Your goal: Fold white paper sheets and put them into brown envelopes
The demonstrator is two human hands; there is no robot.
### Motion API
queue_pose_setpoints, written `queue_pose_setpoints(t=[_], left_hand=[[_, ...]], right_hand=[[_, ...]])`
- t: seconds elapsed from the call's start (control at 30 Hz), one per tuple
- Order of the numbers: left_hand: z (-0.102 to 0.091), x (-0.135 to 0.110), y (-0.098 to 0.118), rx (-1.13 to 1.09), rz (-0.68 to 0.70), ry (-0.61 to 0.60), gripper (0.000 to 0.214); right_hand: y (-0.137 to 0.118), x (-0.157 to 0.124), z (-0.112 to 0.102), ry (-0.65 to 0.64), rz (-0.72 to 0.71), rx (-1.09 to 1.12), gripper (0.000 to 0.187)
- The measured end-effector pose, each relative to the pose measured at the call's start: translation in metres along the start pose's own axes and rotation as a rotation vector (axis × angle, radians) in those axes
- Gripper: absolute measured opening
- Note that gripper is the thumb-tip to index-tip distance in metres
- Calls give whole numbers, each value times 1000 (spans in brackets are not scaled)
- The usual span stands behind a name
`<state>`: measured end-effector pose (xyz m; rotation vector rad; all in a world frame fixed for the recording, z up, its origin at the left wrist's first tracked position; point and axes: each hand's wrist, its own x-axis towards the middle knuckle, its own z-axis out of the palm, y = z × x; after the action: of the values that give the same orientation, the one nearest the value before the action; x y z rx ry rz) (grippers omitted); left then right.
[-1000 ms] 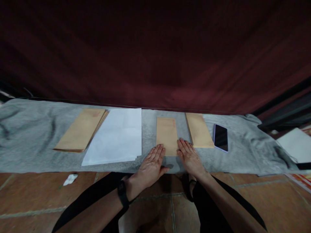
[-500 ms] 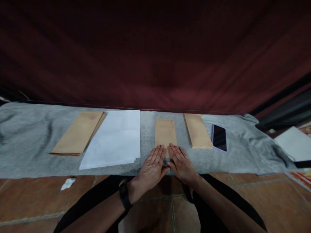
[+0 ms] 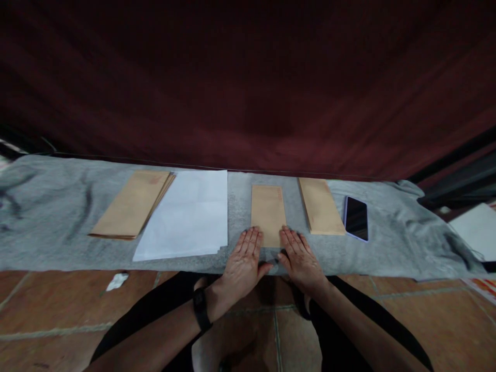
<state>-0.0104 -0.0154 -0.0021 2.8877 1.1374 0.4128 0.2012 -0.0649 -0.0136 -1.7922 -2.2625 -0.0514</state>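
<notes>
As far as can be made out from above, released on both sides: straight, flat-laid fingers of left hand (image 3: 242,263) at seven o'clock and of right hand (image 3: 304,263) at five, with brown envelope (image 3: 267,206) taken as dial centre. Tips resting over the envelope's long edges, near the bottom. Hidden beneath: both lower corners. Pressure applied: cannot be told. Exposed between the hands: short stretch of bottom edge.

Lying flat on grey cloth (image 3: 391,232), long sides running roughly twelve to six; plain tan face, smooth in appearance. Red print (image 3: 280,194) at its one o'clock corner, too small to read.

Farther out, at three o'clock: brown packet (image 3: 323,206), slightly slanted, layers not countable; just beyond, phone (image 3: 356,218) with dark screen and lilac case. At nine: white sheets (image 3: 189,214), stepped at lower right corner; along their far side, fanned brown stack (image 3: 134,204). Between seven and eight: black wristband (image 3: 200,307). At eight, on tiled floor (image 3: 39,305): white scrap (image 3: 117,281), blurred. At twelve: dark red fabric (image 3: 248,103), folds lost in shadow, cut off by upper frame. Past three, at frame edge: pale object (image 3: 476,230), cut off, not identifiable.
</notes>
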Motion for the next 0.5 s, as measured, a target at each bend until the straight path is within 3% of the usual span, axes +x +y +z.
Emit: queue_pose_setpoints(t=[0.2,0.5], left_hand=[[-3,5,5,-95,113,-44,78],[-7,1,1,-35,149,-75,79]], right_hand=[[-14,-7,0,-56,-154,70,63],[-3,-9,9,19,-36,32,67]])
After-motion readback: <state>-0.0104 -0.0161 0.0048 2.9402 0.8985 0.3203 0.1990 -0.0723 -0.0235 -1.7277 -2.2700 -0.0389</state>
